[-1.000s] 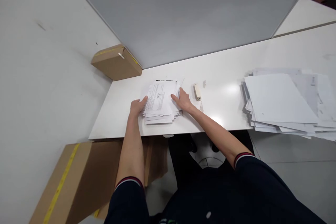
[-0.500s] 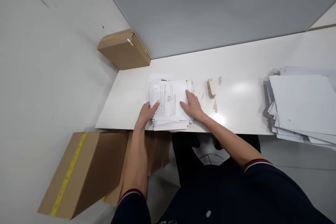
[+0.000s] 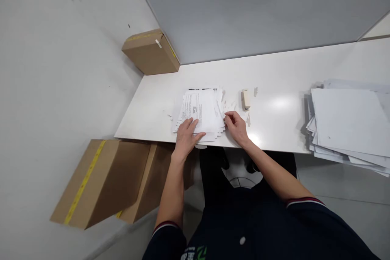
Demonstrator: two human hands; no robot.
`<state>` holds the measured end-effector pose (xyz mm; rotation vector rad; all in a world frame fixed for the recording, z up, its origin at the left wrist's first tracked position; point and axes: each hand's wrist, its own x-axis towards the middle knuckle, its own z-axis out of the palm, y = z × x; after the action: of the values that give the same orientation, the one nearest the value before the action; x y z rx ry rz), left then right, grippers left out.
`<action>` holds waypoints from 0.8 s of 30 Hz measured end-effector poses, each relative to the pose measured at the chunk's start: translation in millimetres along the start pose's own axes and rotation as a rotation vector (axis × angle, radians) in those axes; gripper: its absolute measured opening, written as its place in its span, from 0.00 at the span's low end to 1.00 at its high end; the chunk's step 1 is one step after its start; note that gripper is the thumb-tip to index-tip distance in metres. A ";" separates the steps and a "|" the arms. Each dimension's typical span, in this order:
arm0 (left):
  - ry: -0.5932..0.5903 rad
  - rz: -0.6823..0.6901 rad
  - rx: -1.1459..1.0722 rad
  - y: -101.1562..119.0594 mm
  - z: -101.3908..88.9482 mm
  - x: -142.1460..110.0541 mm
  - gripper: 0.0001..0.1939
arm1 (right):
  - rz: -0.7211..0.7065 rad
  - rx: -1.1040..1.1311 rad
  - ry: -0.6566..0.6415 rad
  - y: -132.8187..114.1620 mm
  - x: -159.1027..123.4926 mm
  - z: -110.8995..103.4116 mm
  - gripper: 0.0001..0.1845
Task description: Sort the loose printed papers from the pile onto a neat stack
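Note:
A small stack of printed paper sheets point(image 3: 207, 105) lies on the white table in front of me, its edges uneven. My left hand point(image 3: 185, 136) rests on the stack's lower left part, fingers stretched out and thumb spread. At the stack's right edge, my right hand point(image 3: 236, 126) has its thumb and fingers pinched together on the edge of a sheet. Just beyond that hand stands a cream stapler point(image 3: 246, 99), touched by neither hand.
A larger pile of white paper point(image 3: 350, 122) sits on the table point(image 3: 280, 126) at the right, overhanging the front edge. One cardboard box point(image 3: 152, 55) stands in the back left corner. More cardboard boxes point(image 3: 100, 183) are below the table's left front. A grey panel point(image 3: 258, 12) borders the back.
My left hand has moved from the stack's left edge onto its top. My right hand has drawn back from the top sheet to the right edge, and its fingers have closed.

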<state>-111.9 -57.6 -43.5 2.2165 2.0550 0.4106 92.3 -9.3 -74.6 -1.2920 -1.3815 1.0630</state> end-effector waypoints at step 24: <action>0.228 0.247 -0.156 69.8 -0.2 -35.8 0.18 | 0.530 0.417 -0.239 -8.5 -67.9 -85.4 0.13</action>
<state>-46.7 -99.3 -30.9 2.4296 1.7723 0.8509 175.1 -78.0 -54.9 -1.2673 -0.9177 1.8078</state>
